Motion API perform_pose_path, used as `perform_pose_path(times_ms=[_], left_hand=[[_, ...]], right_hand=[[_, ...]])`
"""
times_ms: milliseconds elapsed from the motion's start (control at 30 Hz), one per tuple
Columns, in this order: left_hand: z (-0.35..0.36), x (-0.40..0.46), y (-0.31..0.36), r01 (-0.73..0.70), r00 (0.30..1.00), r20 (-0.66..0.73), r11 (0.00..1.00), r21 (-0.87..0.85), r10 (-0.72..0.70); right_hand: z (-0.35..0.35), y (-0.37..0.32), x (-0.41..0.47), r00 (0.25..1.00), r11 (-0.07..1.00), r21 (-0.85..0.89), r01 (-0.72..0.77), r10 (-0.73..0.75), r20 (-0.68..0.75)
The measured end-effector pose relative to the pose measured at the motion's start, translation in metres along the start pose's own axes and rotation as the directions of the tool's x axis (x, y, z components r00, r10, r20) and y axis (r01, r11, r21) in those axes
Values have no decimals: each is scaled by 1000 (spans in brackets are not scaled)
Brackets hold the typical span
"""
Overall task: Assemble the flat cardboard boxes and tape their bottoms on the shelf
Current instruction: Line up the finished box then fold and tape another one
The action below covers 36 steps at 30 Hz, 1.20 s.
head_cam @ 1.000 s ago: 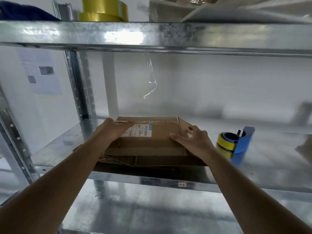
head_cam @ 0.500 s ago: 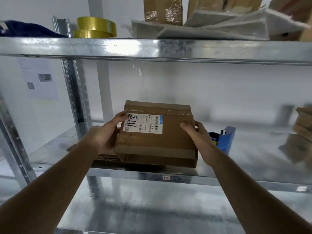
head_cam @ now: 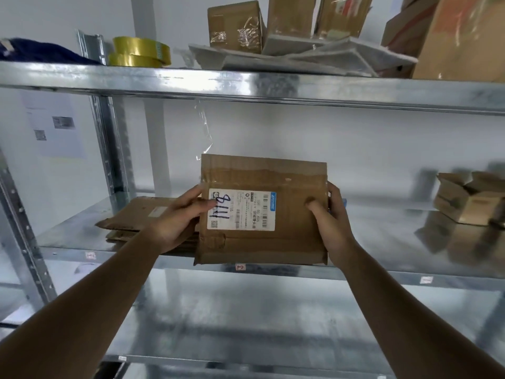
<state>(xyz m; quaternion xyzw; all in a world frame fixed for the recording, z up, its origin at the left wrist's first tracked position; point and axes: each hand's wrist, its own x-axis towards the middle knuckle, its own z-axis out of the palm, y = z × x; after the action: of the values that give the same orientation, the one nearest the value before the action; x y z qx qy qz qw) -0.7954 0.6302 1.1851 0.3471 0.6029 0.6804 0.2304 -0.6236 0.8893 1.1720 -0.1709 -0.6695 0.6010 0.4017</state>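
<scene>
A flat folded cardboard box (head_cam: 262,242) with a white shipping label is held upright above the front of the middle metal shelf (head_cam: 382,239). My left hand (head_cam: 177,217) grips its left edge, thumb on the label. My right hand (head_cam: 328,214) grips its right edge, thumb on the front face. More flat cardboard boxes (head_cam: 136,217) lie stacked on the shelf behind my left hand. The blue tape dispenser is almost fully hidden behind the held box and my right hand.
An assembled open box (head_cam: 470,198) stands at the right of the middle shelf. The top shelf carries yellow tape rolls (head_cam: 139,51), several cardboard boxes (head_cam: 235,26) and padded sheets. A strip of clear tape (head_cam: 203,127) hangs from the upper shelf's edge. A steel upright (head_cam: 105,138) stands at left.
Both hands lifted the top flat box off the stack and tilted it upright toward me. The view has risen, showing more of the top shelf.
</scene>
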Motion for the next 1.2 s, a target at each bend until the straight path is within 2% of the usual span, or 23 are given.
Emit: perform_pose_path(times_ms=[133,267,400,867,1033,1200], left_hand=[[18,-3,-3,-194,980,98,950,245,175],[36,-1,-6,-321,945,161,891,320,283],[54,4,-11,-404,915,166,823,400,368],[92,39,-12,-506,861,260,777,374,436],[112,56,-16,-480,864,320,825,298,388],[130,66,-20,-502,850,361,801,327,385]], right_hand=[[-17,-3,-10,998,1000,11,14,-13,-69],[-32,-13,-23,986,994,107,18,0,-166],[-52,-15,-29,971,994,93,54,-31,-237],[-92,-11,-32,884,979,14,202,-176,-433],[-107,-9,-37,850,971,-8,239,-214,-481],[-125,-5,-38,832,963,-34,267,-248,-496]])
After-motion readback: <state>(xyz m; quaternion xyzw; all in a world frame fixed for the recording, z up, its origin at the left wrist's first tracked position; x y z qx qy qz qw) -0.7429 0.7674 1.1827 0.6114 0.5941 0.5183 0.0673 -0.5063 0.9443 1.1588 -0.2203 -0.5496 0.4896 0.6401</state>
